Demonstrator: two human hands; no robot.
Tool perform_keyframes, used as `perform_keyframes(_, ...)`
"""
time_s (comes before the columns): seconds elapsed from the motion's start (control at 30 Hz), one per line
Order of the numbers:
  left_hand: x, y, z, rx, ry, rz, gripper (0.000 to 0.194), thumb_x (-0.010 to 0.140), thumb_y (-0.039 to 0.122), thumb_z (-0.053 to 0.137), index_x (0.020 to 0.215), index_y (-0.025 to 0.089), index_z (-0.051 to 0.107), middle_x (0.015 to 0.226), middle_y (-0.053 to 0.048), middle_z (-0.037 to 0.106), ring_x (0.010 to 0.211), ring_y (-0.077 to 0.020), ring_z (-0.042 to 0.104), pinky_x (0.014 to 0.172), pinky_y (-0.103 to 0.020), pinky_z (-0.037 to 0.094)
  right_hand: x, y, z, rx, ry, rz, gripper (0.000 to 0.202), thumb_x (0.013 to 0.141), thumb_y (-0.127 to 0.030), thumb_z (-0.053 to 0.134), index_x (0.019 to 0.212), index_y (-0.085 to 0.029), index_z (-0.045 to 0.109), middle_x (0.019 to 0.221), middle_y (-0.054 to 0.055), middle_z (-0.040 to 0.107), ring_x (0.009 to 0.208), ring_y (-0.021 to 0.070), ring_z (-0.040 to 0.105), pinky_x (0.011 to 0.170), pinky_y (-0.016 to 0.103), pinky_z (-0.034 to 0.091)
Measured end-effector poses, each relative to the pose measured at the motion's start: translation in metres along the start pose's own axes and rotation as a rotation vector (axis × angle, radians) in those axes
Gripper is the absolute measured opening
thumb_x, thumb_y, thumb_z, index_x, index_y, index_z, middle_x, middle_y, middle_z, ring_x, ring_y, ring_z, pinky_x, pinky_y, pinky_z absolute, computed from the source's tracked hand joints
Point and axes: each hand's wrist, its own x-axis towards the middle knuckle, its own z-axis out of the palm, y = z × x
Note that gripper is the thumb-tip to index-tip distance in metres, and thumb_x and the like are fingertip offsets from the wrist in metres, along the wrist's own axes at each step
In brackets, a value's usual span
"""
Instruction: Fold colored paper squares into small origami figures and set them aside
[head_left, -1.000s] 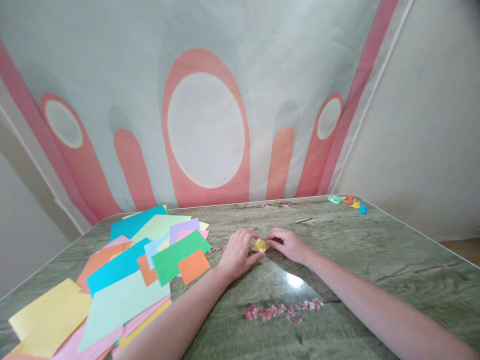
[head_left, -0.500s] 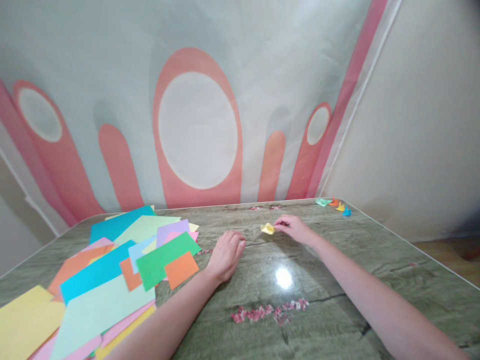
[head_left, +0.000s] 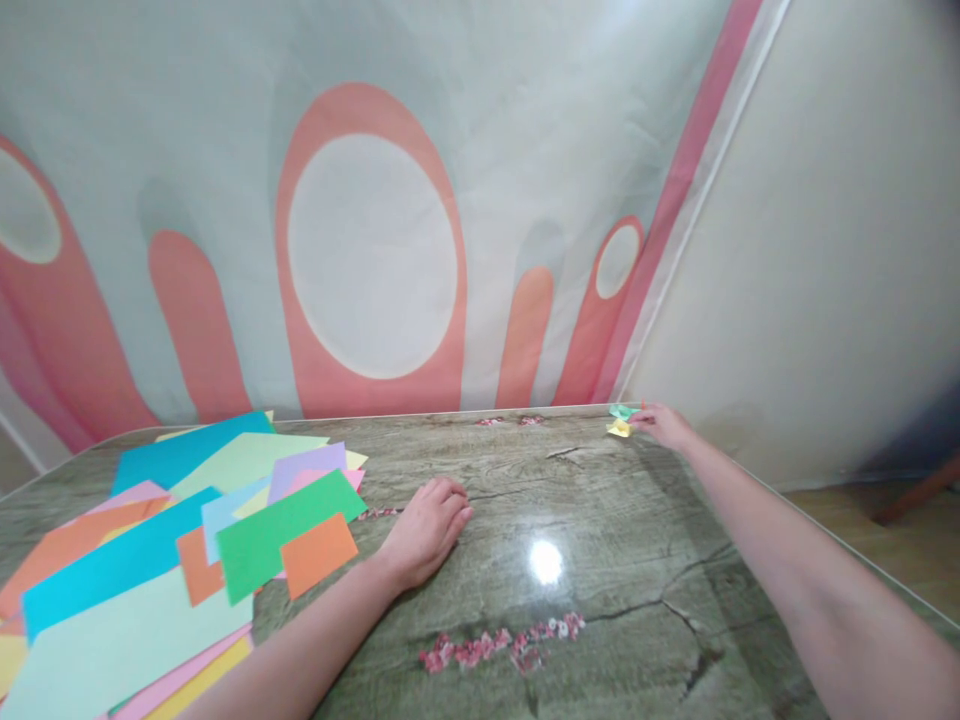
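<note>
At the far right of the table (head_left: pixel 562 510), my right hand (head_left: pixel 663 425) pinches the edge of a small yellow folded paper figure (head_left: pixel 619 429), shaped somewhat like a boat. Just behind it lies a green folded paper figure (head_left: pixel 622 411), partly covered by my fingers. My left hand (head_left: pixel 433 525) rests palm down on the wood-patterned surface, fingers loosely extended and holding nothing. It lies to the right of an orange paper piece (head_left: pixel 319 556), apart from it.
Coloured paper sheets overlap on the left, among them a green strip (head_left: pixel 289 530), a pale green sheet (head_left: pixel 127 640) and a blue sheet (head_left: pixel 195 455). A backdrop with pink shapes (head_left: pixel 375 400) hangs behind the table. A plain wall (head_left: pixel 810 250) stands to the right.
My right hand has carried the yellow paper figure rightward and back, beside the folded figures at the corner. My left hand stays resting on the table. The view has turned slightly right.
</note>
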Motion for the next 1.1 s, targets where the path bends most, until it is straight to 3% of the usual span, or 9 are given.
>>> perform_keyframes(0.23,0.002,0.001,-0.001,0.004,-0.028,0.011,0.030,0.094,0.031,0.029,0.093,0.020,0.057,0.096,-0.005,0.054,0.094,-0.0189,0.047,0.088,-0.035,0.039,0.013,0.025,0.004,-0.145,-0.022,0.073,0.020,0.076,-0.029,0.058,0.086,-0.019,0.072,0.087,0.008,0.066,0.077,0.0199,0.058,0.071,0.031,0.044)
perform_keyframes(0.5,0.002,0.000,0.001,-0.010,-0.022,-0.010,0.032,0.093,0.033,0.029,0.093,0.020,0.058,0.094,-0.005,0.055,0.091,-0.0182,0.048,0.086,-0.034,0.040,0.017,0.040,-0.005,-0.304,0.005,0.154,0.023,0.071,-0.040,0.063,0.086,-0.025,0.072,0.104,0.009,0.063,0.102,0.0290,0.048,0.083,0.040,0.038)
perform_keyframes(0.87,0.003,0.002,0.001,-0.007,-0.040,-0.021,0.030,0.093,0.032,0.030,0.094,0.020,0.057,0.096,-0.005,0.054,0.093,-0.0185,0.047,0.088,-0.035,0.039,0.023,0.048,-0.004,-0.355,-0.031,0.173,0.020,0.073,-0.036,0.062,0.088,-0.027,0.072,0.106,0.008,0.063,0.104,0.0310,0.046,0.083,0.042,0.037)
perform_keyframes(1.1,0.003,0.002,0.001,-0.004,-0.046,-0.016,0.030,0.093,0.032,0.029,0.094,0.020,0.057,0.096,-0.005,0.054,0.093,-0.0185,0.048,0.088,-0.035,0.039,0.017,0.051,-0.006,-0.354,-0.014,0.164,0.016,0.071,-0.032,0.065,0.083,-0.026,0.072,0.099,0.007,0.066,0.099,0.0283,0.050,0.081,0.037,0.038)
